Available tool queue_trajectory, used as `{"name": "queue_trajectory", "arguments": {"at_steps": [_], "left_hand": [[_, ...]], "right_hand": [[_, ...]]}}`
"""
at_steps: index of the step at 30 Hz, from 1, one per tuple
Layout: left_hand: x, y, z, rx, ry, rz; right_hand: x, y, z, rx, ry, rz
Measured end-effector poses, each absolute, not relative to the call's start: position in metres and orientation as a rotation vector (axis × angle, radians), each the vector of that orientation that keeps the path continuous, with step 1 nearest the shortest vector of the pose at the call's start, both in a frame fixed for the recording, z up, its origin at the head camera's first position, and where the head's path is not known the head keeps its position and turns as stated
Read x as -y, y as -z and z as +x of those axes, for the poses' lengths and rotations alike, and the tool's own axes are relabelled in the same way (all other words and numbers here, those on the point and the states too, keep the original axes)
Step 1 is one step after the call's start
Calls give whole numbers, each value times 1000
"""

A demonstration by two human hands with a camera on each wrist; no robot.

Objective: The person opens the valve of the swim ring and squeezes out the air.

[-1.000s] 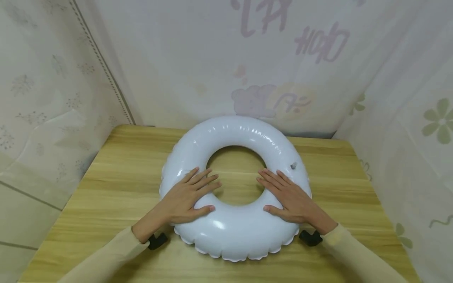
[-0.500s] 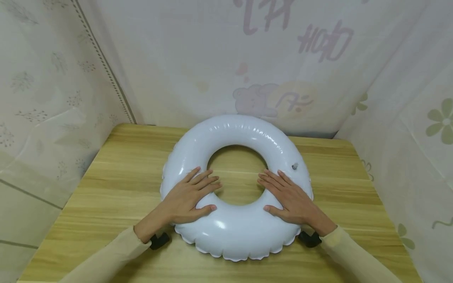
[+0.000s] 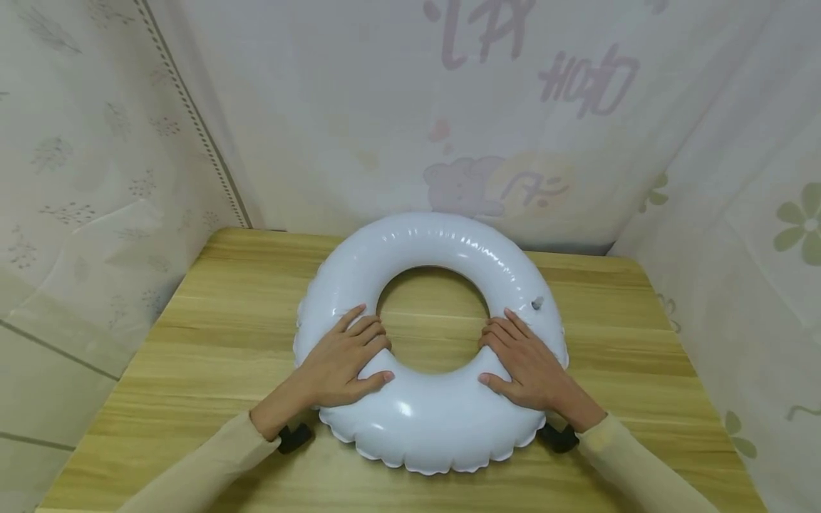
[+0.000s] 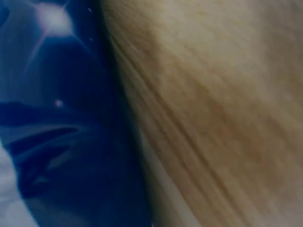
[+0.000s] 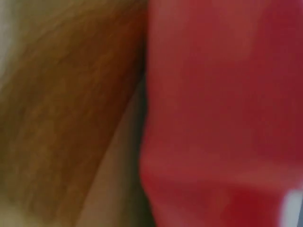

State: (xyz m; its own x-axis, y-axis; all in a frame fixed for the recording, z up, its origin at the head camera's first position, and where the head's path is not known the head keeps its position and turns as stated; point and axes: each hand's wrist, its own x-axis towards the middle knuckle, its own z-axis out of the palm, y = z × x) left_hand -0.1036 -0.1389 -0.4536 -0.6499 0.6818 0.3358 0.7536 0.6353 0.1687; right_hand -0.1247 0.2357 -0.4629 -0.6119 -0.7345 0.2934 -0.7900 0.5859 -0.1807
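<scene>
A white inflated swim ring (image 3: 432, 420) with a scalloped outer seam lies flat on the wooden table (image 3: 199, 356). My left hand (image 3: 346, 360) grips its left side, fingers bent over the inner edge and thumb on top. On the right side, my right hand (image 3: 527, 360) holds it the same way. Fingertips of both hands are hidden inside the hole. Close up, the left wrist view has a glossy blue surface (image 4: 80, 161) beside skin; the right wrist view has a red surface (image 5: 222, 94). These look like the ring's underside or side.
A small clear valve (image 3: 537, 303) sticks up from the ring's right side. Black wrist devices (image 3: 296, 437) sit under both wrists. Patterned cloth walls (image 3: 359, 107) enclose the table at the back and both sides.
The fingers of both hands, straight before and reaching over the hole, have curled down round the ring's inner edge. The ring stays in place; the head view shifts slightly.
</scene>
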Motion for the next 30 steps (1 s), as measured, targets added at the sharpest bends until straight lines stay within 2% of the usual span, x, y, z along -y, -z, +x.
{"name": "queue_trajectory", "arguments": {"at_steps": [30], "left_hand": [[137,456,-106,2636,474,-1130]], "right_hand": [[-232,478,-131,2520,-462,1209]]}}
